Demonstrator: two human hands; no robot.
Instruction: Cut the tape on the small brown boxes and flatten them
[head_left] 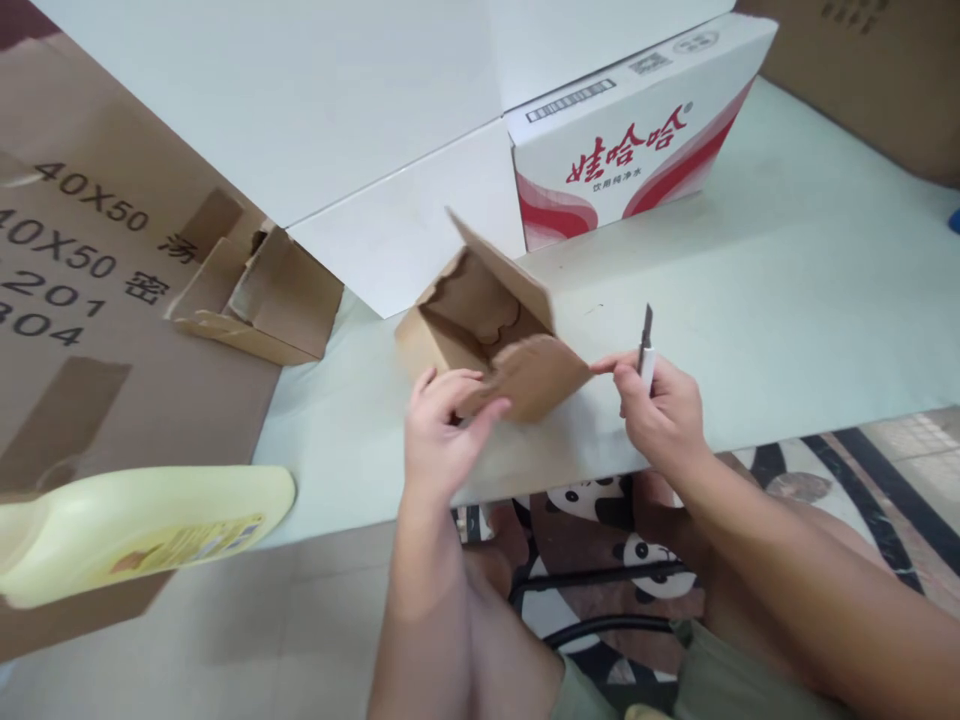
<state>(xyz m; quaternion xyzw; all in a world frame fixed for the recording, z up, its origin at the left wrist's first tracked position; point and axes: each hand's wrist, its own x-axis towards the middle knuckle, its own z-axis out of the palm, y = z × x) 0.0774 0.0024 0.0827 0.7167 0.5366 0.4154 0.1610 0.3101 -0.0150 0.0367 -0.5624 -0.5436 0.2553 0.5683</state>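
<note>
A small brown cardboard box (480,320) lies open on the pale table (787,300), its flaps spread. My left hand (442,425) pinches the box's near flap at its left side, fingers closed on it. My right hand (660,405) is closed round a utility knife (646,345), blade pointing up, while its fingertips touch the flap's right corner.
A second opened brown box (259,290) lies to the left on a large flat brown carton (97,330). A white carton with red print (637,130) stands behind, beside a big white box (315,110). A pale yellow jug (135,530) lies at lower left.
</note>
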